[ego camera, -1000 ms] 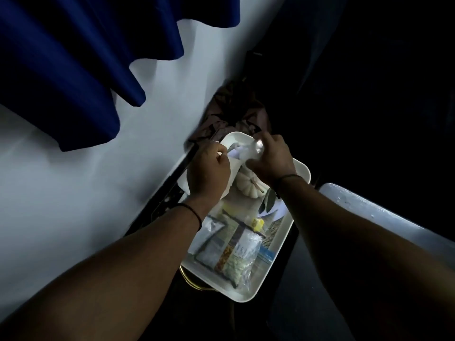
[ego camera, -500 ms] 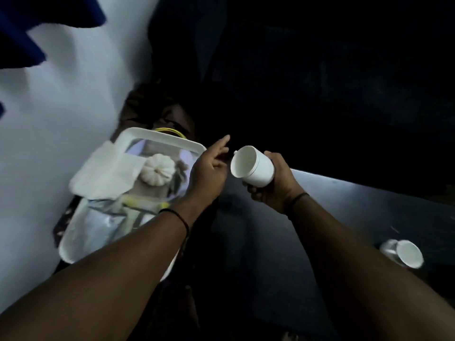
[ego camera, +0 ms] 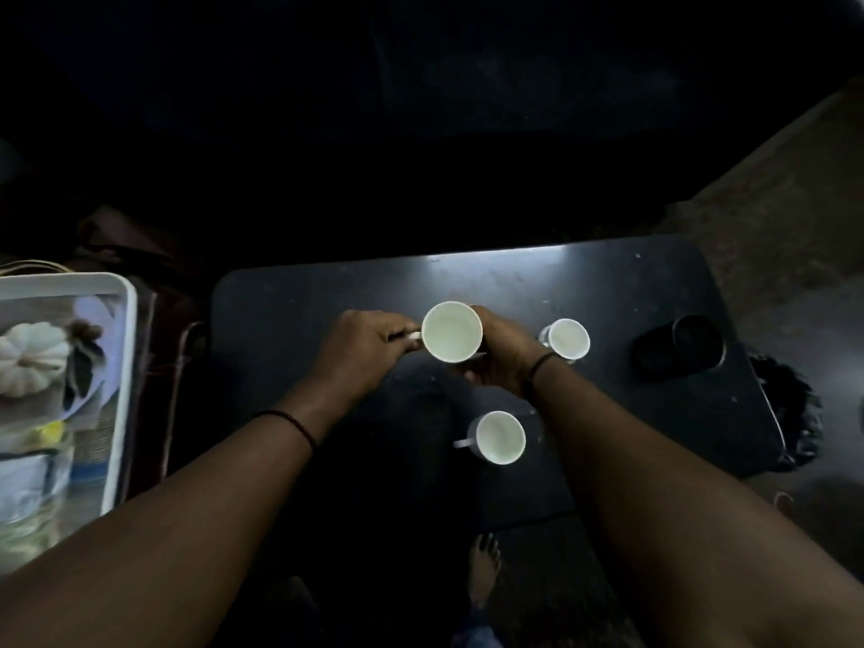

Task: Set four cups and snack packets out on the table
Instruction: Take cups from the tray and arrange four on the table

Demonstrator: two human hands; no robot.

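Observation:
Both my hands hold one white cup (ego camera: 451, 338) upright above the middle of the dark table (ego camera: 327, 292). My left hand (ego camera: 360, 350) pinches its handle on the left side. My right hand (ego camera: 502, 360) curls round its body from the right and below. A second white cup (ego camera: 568, 338) stands on the table just right of my right hand. A third white cup (ego camera: 499, 437) stands nearer me, handle pointing left. Snack packets (ego camera: 28, 484) lie in the white tray (ego camera: 122, 367) at the left.
A dark round container (ego camera: 680, 347) lies on the table's right side. The tray sits off the table's left edge and also holds a white pumpkin-shaped item (ego camera: 32, 357). A bare foot (ego camera: 484, 565) shows below the table's near edge. Black crumpled material (ego camera: 790, 409) hangs at the right edge.
The view has swung right from the tray to the table. The cup came over the table and turned upright. My left hand, free half a second ago, now pinches its handle.

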